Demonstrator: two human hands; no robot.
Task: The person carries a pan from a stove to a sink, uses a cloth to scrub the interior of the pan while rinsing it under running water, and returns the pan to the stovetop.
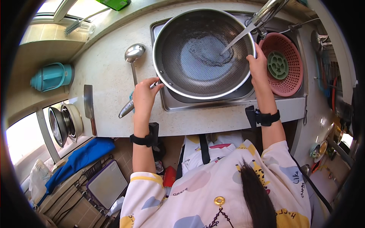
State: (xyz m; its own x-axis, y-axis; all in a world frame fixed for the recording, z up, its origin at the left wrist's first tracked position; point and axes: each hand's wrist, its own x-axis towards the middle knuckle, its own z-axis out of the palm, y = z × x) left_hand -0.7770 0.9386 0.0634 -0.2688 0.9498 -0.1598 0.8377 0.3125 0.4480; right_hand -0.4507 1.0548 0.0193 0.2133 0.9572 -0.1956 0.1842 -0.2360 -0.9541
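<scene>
A large honeycomb-textured wok (205,79) sits over the sink basin, tilted slightly. Water from the chrome faucet (263,18) streams into it and ripples over its bottom. My left hand (145,92) holds the metal wok handle (127,109) close to where it joins the rim. On the opposite side, my right hand (258,61) grips the wok's rim, thumb on top and fingers hidden behind the wall. A stainless steel ladle (135,53) lies on the counter just left of the wok, its lower part hidden behind my left hand.
Right of the wok, a pink plastic colander (296,65) with a green perforated disc (278,65) sits in the sink (208,104). A cleaver (89,105) rests on the left counter (109,74). A teal thermos (52,77) and stacked bowls (66,121) stand farther left.
</scene>
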